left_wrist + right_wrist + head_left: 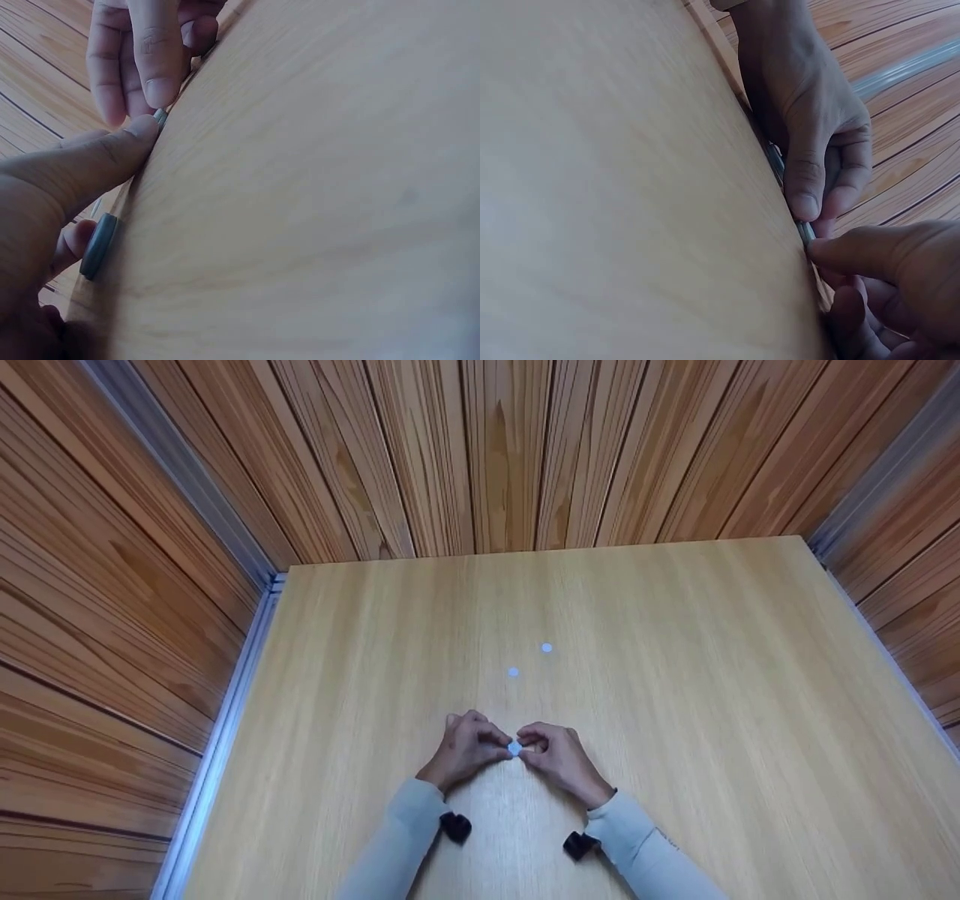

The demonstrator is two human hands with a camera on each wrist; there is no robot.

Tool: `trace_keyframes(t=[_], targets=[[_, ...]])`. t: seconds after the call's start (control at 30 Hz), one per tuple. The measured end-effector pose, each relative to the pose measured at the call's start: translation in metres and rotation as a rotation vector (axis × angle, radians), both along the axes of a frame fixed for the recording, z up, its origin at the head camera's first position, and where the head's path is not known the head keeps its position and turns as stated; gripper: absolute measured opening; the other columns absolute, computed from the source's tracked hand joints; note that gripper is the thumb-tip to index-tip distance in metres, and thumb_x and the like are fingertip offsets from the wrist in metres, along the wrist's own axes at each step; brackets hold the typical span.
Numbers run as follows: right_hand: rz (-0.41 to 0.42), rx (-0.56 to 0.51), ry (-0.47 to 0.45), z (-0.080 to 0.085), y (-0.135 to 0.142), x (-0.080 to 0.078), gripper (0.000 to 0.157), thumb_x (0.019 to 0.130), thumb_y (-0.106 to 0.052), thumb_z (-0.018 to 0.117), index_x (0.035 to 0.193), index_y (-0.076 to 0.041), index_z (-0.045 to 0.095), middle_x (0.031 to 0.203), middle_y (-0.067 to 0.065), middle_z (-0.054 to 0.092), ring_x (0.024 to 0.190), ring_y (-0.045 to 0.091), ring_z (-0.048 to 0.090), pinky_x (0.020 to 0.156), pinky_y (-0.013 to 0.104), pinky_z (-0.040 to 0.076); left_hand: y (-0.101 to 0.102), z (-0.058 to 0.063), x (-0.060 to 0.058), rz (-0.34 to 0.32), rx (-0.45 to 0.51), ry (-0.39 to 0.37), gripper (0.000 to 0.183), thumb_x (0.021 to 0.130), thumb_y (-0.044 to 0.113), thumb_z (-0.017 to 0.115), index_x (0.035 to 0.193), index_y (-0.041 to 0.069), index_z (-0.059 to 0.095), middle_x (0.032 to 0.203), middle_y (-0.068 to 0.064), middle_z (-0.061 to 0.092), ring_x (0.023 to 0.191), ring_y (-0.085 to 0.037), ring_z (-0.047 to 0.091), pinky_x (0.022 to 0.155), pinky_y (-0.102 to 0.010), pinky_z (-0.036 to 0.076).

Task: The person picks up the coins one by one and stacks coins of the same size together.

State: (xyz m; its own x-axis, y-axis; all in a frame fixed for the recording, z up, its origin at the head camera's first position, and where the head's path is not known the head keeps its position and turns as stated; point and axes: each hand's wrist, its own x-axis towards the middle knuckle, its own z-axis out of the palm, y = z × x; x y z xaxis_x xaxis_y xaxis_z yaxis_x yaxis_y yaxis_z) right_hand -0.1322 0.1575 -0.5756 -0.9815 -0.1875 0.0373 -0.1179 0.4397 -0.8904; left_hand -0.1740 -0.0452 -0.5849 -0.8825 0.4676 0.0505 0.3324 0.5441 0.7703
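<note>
In the head view a small pale round disc [514, 748] sits low at the tabletop between the two hands. My left hand [466, 748] pinches its left side with thumb and forefinger, and my right hand [559, 756] pinches the right side the same way. Seen edge-on in the left wrist view, the pinched disc [160, 118] looks thin and grey-green. A second, thicker-looking disc [99, 246] shows there beside the left hand's curled fingers, below the thumb; the hand hides it from the head view. The fingertips cover much of the pinched disc.
Two more pale discs, a nearer one [513, 672] and a farther one [547, 647], lie on the wooden table [675, 660] ahead of the hands. Wood-plank walls [502, 457] enclose the back and sides, with a metal rail [217, 735] along the left edge.
</note>
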Motion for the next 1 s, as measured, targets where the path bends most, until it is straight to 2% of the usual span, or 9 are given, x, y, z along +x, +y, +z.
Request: trace_keyframes(t=[0.07,0.3,0.7,1.0], targets=[[0.001,0.003,0.005,-0.0010,-0.0002,-0.0002,0.021,0.084,0.001,0.076,0.105,0.001,0.072,0.092,0.007,0.074,0.069,0.009,0.057,0.061,0.021,0.044,-0.0004,0.0002,0.0000,-0.001,0.006,0.005,0.012,0.078,0.026,0.086,0.088,0.024,0.080,0.088,0.019,0.062,0.088,-0.006,0.051,0.083,-0.038,0.023],[0.008,0.019,0.010,-0.0034,0.0004,-0.0012,0.021,0.085,-0.002,0.077,0.106,-0.001,0.072,0.095,0.007,0.074,0.071,0.008,0.057,0.064,0.022,0.044,-0.0027,-0.0030,-0.0013,-0.059,0.061,0.109,0.013,0.077,0.025,0.087,0.087,0.019,0.081,0.084,0.016,0.069,0.088,-0.007,0.054,0.083,-0.038,0.025],[0.027,-0.008,-0.011,-0.0017,0.0015,-0.0012,0.025,0.084,0.001,0.076,0.108,0.001,0.071,0.096,0.009,0.074,0.066,0.007,0.054,0.058,0.021,0.041,-0.0018,-0.0015,-0.0002,-0.023,0.035,0.035,0.013,0.078,0.026,0.086,0.089,0.022,0.081,0.086,0.019,0.064,0.087,-0.006,0.052,0.084,-0.038,0.024],[0.025,0.001,0.003,-0.0019,0.0015,-0.0019,0.024,0.084,0.001,0.077,0.107,0.001,0.071,0.095,0.008,0.074,0.065,0.005,0.053,0.058,0.020,0.042,-0.0015,-0.0006,-0.0008,-0.027,0.041,0.041,0.013,0.078,0.025,0.086,0.089,0.022,0.080,0.087,0.017,0.064,0.087,-0.006,0.053,0.085,-0.039,0.025]])
